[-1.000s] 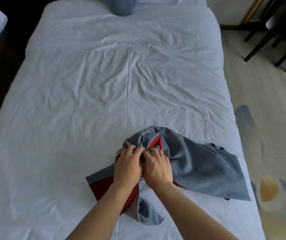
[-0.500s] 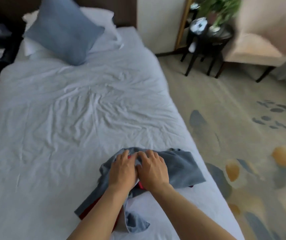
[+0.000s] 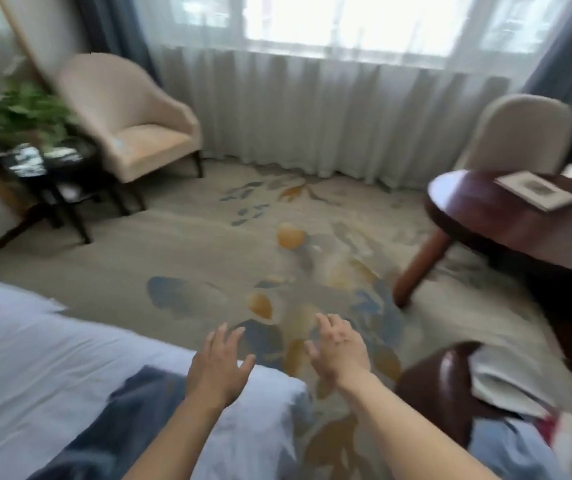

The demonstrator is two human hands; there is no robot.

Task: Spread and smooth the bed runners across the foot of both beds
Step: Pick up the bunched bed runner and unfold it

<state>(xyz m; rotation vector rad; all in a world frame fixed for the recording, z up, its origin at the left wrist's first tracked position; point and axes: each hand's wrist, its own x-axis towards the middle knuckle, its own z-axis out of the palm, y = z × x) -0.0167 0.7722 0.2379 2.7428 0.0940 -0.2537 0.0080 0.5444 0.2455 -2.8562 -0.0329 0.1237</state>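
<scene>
Head view, blurred — no legible writing. Left hand (image 3: 220, 367) and right hand (image 3: 340, 348) empty, fingers spread; blue bed runner (image 3: 132, 414) lies on the bed (image 3: 17, 358) corner beneath the left forearm. Beyond — armchair (image 3: 132, 119), wooden table (image 3: 506, 216).

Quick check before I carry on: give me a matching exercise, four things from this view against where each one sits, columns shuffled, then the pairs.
Things:
1. left hand
2. right hand
3. runner
4. booklet

Places:
A. on the round table at far right
B. open, over the bed corner
C. lying on the bed, near the lower edge of view
D. open, over the carpet past the bed

Pairs: 1-B, 2-D, 3-C, 4-A
</scene>
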